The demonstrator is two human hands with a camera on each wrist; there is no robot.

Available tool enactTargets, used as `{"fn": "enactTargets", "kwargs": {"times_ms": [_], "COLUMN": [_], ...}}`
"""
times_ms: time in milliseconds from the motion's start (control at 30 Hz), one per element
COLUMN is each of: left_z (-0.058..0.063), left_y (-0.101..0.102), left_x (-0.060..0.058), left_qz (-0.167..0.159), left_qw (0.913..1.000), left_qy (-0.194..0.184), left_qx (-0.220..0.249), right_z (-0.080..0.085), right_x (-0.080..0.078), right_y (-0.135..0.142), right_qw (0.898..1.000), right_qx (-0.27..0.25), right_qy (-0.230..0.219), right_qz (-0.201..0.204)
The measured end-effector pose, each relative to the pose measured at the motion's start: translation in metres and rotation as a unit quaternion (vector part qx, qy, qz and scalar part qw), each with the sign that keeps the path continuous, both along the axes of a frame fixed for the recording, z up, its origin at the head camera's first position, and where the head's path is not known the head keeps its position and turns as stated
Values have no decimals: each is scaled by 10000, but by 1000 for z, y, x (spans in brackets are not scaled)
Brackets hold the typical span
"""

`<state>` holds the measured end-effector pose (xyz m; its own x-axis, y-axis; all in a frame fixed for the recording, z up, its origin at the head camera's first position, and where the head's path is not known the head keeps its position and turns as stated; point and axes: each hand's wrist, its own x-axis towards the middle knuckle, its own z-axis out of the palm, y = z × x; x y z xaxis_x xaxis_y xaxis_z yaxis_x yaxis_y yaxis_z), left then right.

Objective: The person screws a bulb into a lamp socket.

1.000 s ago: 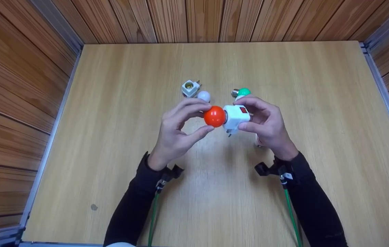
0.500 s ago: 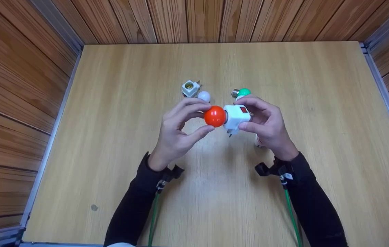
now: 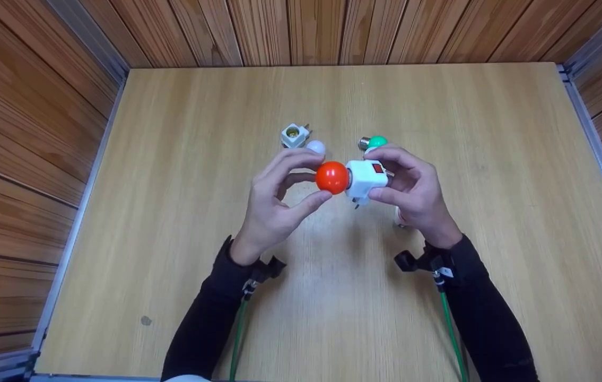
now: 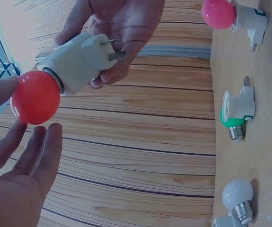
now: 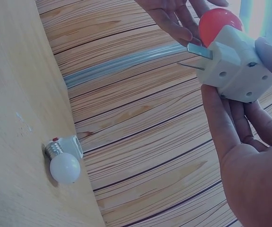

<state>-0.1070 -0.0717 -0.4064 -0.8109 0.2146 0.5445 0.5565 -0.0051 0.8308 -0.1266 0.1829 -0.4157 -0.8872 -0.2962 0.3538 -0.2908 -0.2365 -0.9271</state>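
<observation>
A round red light bulb (image 3: 332, 178) sits with its metal base in the mouth of a white plug-in lamp socket (image 3: 365, 179). Thumb and fingers of my left hand (image 3: 274, 199) pinch the bulb from the left. On the other side my right hand (image 3: 417, 196) grips the socket body, thumb near its front edge and fingers behind. A red switch shows on the socket's top in the head view. Two metal prongs (image 4: 114, 49) stick out from it in the left wrist view. Both things are held above the table, level with each other.
Behind the hands on the table (image 3: 200, 132) lie another white socket (image 3: 295, 136), a white bulb (image 3: 316, 148) and a green bulb (image 3: 377, 141). The left wrist view shows a white socket (image 4: 240, 104) by the green bulb and a pink bulb (image 4: 218, 13) in a socket. Wooden walls enclose the table.
Bulb and socket have risen very slightly in the head view. My left fingers have shifted a little on the bulb, a finger showing more separately behind it. The right hand keeps its hold.
</observation>
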Motion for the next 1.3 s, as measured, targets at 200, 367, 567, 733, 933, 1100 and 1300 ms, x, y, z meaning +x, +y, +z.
{"fn": "enactTargets", "kwargs": {"times_ms": [200,367,567,733,933,1100,1300], "left_z": [0,1,1,0,1,0,0], "left_y": [2,2,2,3,2,3,2], "left_x": [1,2,2,2,1,1,2], "left_qz": [17,72,75,68,57,59,65], "left_qw": [9999,9999,9999,9999,9997,9996,9994], "left_qy": [-157,-124,-12,83,182,227,297], "left_qx": [-9,-72,-105,-127,-138,-155,-160], "right_z": [-1,-1,-2,-2,-2,-2,0], "right_x": [0,-1,-1,0,0,0,0], "right_y": [0,-1,-1,-1,0,0,-1], "right_qw": [10000,10000,10000,10000,9999,9999,9997], "right_qx": [31,30,30,54,160,165,242], "right_qy": [33,42,81,53,-8,-19,-31], "right_qz": [-15,-37,-16,-2,-30,-31,-60]}}
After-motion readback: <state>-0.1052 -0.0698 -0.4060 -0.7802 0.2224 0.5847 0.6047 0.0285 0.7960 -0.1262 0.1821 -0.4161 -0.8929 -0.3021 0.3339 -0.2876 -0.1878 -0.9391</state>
